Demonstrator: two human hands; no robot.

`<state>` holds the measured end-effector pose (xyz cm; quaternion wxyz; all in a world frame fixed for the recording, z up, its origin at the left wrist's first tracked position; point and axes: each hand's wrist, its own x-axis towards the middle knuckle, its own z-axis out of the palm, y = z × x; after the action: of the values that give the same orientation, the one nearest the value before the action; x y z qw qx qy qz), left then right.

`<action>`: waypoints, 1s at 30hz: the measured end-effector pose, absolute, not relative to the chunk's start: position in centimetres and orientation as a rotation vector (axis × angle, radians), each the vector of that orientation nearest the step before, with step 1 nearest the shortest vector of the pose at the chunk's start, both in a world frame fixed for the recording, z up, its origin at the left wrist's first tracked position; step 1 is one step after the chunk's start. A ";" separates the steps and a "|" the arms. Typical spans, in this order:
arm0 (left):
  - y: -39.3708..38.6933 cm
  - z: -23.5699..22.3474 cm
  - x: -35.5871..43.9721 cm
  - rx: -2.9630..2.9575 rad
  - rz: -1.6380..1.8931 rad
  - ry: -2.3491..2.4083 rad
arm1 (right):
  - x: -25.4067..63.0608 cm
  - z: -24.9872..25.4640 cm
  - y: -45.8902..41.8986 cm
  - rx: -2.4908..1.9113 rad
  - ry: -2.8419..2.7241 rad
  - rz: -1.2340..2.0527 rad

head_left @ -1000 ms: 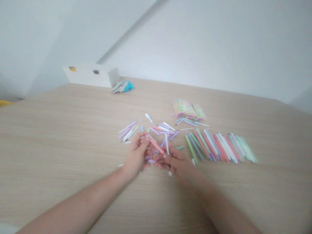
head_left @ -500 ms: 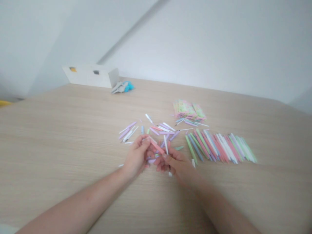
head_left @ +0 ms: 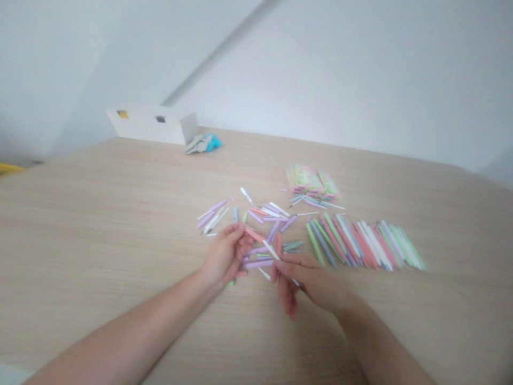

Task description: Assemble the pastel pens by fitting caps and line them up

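Right hand (head_left: 310, 280) drew back — white stick (head_left: 269, 247) pinched.

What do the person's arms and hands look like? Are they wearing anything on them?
The left arm and right arm are bare, with no sleeves showing. The left hand and right hand have no gloves. No watch, ring or bracelet shows, though the picture is a little blurry.
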<state>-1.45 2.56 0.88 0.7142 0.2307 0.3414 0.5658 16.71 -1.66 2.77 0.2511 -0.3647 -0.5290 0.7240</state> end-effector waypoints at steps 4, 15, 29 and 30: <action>2.6 0.9 -1.5 0.522 1.262 0.753 | 17.0 2.7 -1.7 -1.052 -1.453 1.990; 1.8 0.4 -1.2 0.745 1.243 0.847 | 16.6 2.5 -1.6 -1.109 -1.412 2.019; 1.2 -0.4 -0.8 0.865 1.117 0.888 | 16.0 1.4 -1.2 -1.065 -1.256 2.120; 1.2 -0.3 -0.8 0.850 1.126 0.887 | 16.0 1.4 -1.1 -1.067 -1.250 2.125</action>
<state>-0.80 1.20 -0.28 0.6723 0.3777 0.3938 0.5002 16.05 -1.15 1.39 0.2256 -0.3870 -0.4534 0.7706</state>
